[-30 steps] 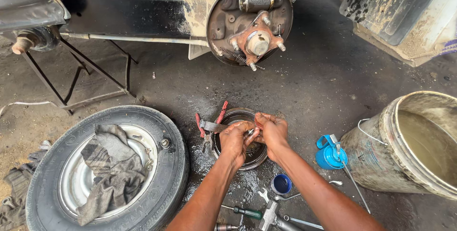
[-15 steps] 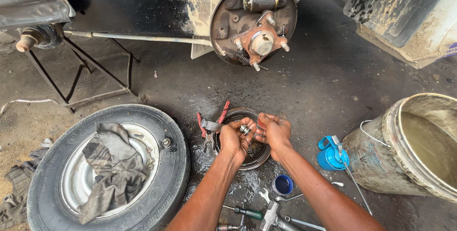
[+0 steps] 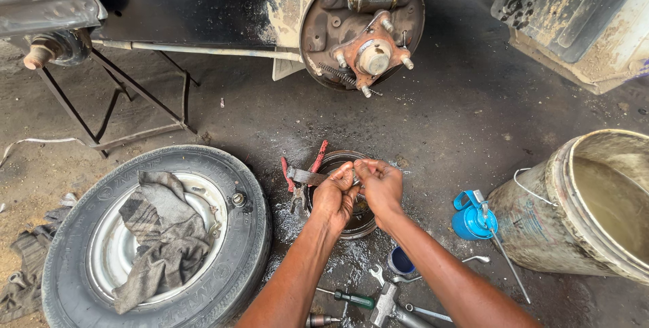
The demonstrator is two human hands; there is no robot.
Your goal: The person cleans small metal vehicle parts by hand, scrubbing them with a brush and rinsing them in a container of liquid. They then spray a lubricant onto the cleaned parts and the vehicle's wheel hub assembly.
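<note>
My left hand (image 3: 334, 196) and my right hand (image 3: 380, 186) are pressed together over a dark round brake drum (image 3: 346, 223) that lies on the wet concrete floor. Their fingertips meet around something small that I cannot make out. Red-handled pliers (image 3: 302, 171) lie just left of the drum, touching its rim. Above, the bare wheel hub (image 3: 368, 54) with its studs, spring and backing plate sticks out from the raised vehicle.
A removed wheel (image 3: 159, 233) with a grey rag (image 3: 159, 237) on it lies at the left. A dirty bucket (image 3: 595, 206) stands at the right, a blue bottle (image 3: 473, 216) beside it. Wrenches and a green-handled screwdriver (image 3: 351, 297) lie near my forearms. A metal stand (image 3: 128, 108) props the vehicle.
My hands have stayed over the drum, fingers working together and shifting slightly upward. The view has drifted a little; nothing else has moved.
</note>
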